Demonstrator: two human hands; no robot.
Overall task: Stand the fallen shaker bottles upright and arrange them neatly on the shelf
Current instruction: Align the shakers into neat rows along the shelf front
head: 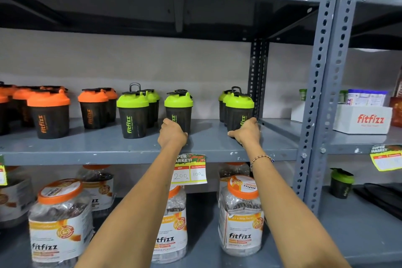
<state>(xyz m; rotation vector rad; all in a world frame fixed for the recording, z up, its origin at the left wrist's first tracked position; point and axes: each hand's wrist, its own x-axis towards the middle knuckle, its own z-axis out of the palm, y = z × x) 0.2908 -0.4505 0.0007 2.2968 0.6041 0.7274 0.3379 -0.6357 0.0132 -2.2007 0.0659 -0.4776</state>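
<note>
Bright, even indoor light falls from above and in front, leaving the pale back wall [195, 65] softly lit. The underside of the grey metal upper shelf [152, 13] sits in deep shadow. Glare streaks the clear plastic jars with orange lids [241, 213] below (their labels stay readable). Focus is sharp at centre; the wide lens bends the grey perforated steel upright [322, 72] and softens the edges.
</note>
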